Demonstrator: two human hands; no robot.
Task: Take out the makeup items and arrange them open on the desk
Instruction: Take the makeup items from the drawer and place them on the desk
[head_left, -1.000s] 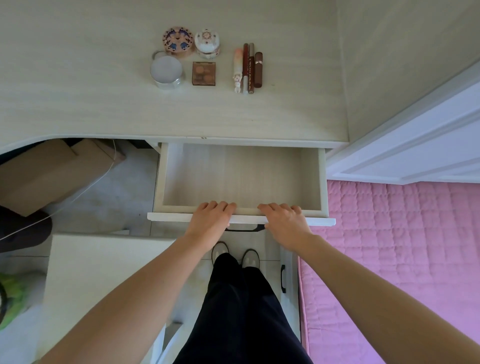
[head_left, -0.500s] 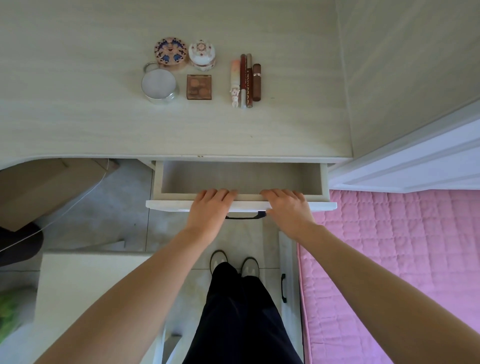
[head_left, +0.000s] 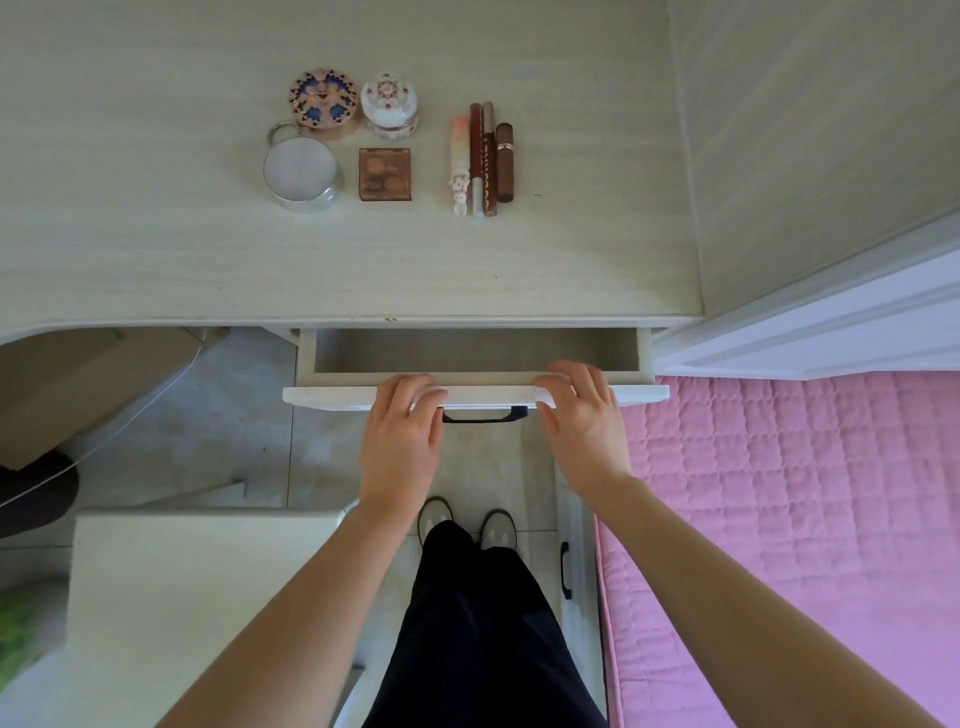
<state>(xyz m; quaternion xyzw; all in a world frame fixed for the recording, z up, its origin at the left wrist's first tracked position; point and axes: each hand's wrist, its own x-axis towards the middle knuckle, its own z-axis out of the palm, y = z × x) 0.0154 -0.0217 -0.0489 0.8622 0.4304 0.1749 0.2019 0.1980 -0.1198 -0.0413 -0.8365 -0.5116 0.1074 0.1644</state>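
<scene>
Pressing on white drawer front (head_left: 475, 397) with left hand (head_left: 400, 441) and right hand (head_left: 584, 428), fingers straight and flat, drawer (head_left: 475, 351) showing only slightly out (black handle between hands), makeup items (head_left: 387, 174) lying on desk (head_left: 156, 234) beyond drawer, well apart from hands.

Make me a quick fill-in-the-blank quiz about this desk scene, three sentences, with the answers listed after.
1. Both the left hand and the right hand press on the front of the ____.
2. The square brown palette lies to the ____ of the round silver tin.
3. The bed cover beside the desk is ____ in colour.

Missing words: drawer; right; pink
</scene>
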